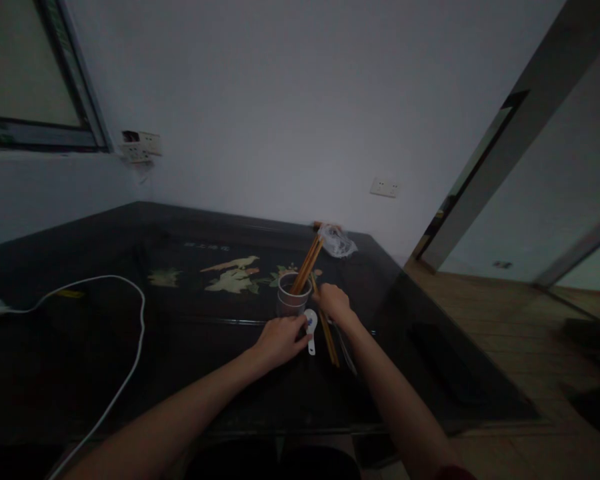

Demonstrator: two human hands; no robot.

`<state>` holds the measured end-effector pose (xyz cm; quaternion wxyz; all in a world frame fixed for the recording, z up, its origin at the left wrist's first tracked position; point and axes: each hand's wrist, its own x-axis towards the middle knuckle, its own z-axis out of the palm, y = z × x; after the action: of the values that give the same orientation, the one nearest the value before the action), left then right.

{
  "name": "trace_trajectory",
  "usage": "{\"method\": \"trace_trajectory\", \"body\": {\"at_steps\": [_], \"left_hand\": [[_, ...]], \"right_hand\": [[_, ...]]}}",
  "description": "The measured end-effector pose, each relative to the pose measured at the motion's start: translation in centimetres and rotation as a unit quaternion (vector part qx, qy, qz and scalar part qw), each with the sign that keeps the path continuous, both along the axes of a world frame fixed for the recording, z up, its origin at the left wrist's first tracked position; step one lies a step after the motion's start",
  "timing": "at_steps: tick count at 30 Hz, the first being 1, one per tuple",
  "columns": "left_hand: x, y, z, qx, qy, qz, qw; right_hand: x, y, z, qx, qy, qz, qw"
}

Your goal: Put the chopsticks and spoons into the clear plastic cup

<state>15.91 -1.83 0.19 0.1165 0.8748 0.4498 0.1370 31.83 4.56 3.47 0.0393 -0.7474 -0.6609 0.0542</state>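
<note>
My left hand [280, 341] has its thumb and fingertips closed on the left side of a small white soup spoon [313, 345] with a blue mark, its handle toward me. My right hand [334, 304] is curled round a pair of wooden chopsticks [329, 339], whose lower ends point toward me. Just beyond my left fingers stands a grey cup [291, 303] with several more chopsticks [307, 267] leaning in it to the right. A thin, pale, shiny utensil [349, 355] lies beside my right wrist, partly hidden by it.
The dark glossy table [220, 380] bears a printed bird-and-flower picture [233, 277]. A crumpled clear plastic bag [337, 241] lies near the wall. On the left runs a white cable [143, 320]; a dark flat object [445, 360] rests at the right.
</note>
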Motion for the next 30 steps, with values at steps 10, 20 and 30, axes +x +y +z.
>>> {"method": "trace_trajectory", "body": {"at_steps": [10, 20, 30], "left_hand": [[-0.1, 0.0, 0.0, -0.003, -0.011, 0.000, 1.000], [-0.1, 0.0, -0.1, -0.010, -0.021, 0.001, 1.000], [-0.2, 0.4, 0.4, -0.015, -0.054, 0.005, 0.998]], "right_hand": [[2.3, -0.8, 0.5, 0.140, 0.147, 0.003, 0.979], [3.7, -2.6, 0.9, 0.237, 0.400, 0.111, 0.878], [4.0, -4.0, 2.3, 0.268, 0.556, 0.120, 0.778]]}}
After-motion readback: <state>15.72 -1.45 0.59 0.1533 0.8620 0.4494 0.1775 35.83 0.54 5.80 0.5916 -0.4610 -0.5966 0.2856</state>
